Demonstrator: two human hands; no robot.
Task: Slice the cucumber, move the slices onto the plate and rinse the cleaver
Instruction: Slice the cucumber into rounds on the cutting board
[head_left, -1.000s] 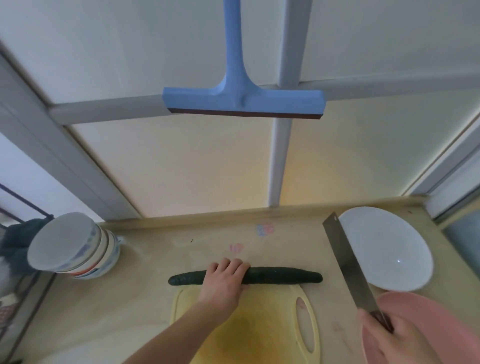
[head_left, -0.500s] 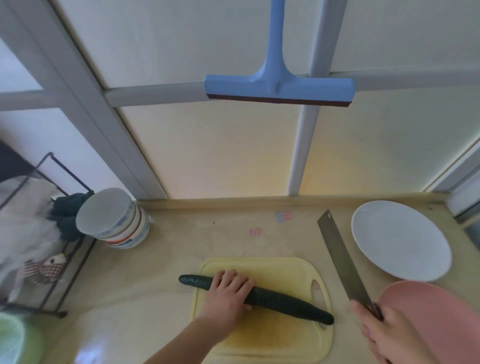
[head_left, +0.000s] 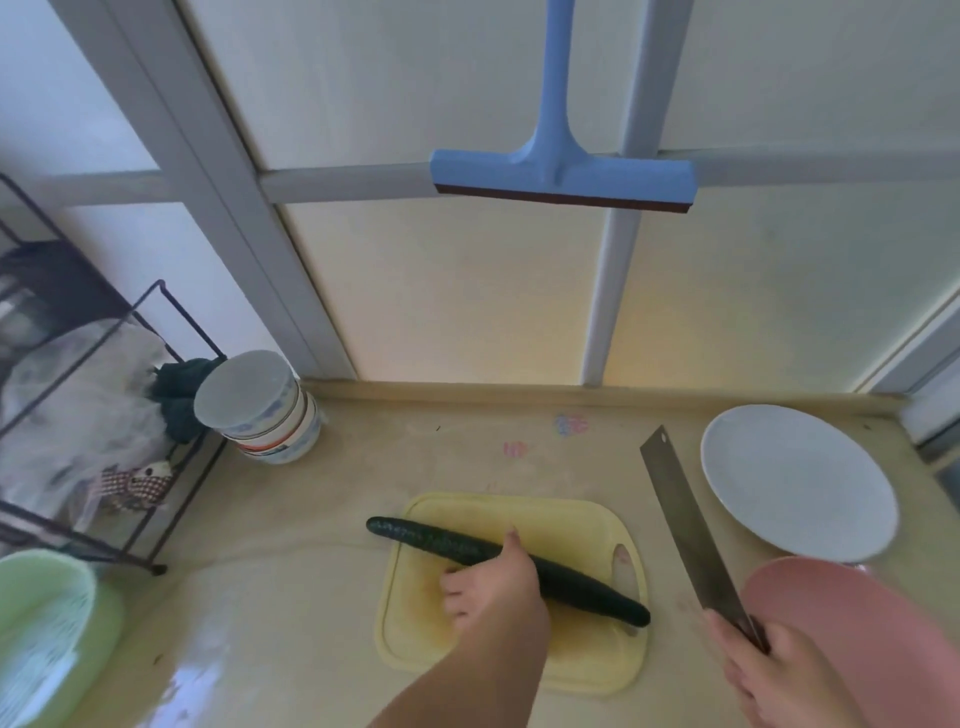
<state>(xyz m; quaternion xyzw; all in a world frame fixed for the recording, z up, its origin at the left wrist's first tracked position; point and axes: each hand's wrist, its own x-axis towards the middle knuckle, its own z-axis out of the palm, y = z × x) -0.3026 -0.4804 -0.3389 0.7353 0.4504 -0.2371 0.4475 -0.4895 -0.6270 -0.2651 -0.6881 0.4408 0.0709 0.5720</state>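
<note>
A long dark green cucumber lies whole and slanted across the yellow cutting board, its left end sticking out over the counter. My left hand grips the cucumber near its middle. My right hand holds the handle of the steel cleaver, whose blade points away from me between the board and the white plate. The plate holds nothing.
A pink basin sits at the front right beside my right hand. Stacked bowls stand at the back left next to a black wire rack. A green basket is at the front left. A blue squeegee hangs above.
The cucumber has come from the board's far edge onto the board and now lies slanted. My left hand has shifted its grip on it. The cleaver stays raised on the right.
</note>
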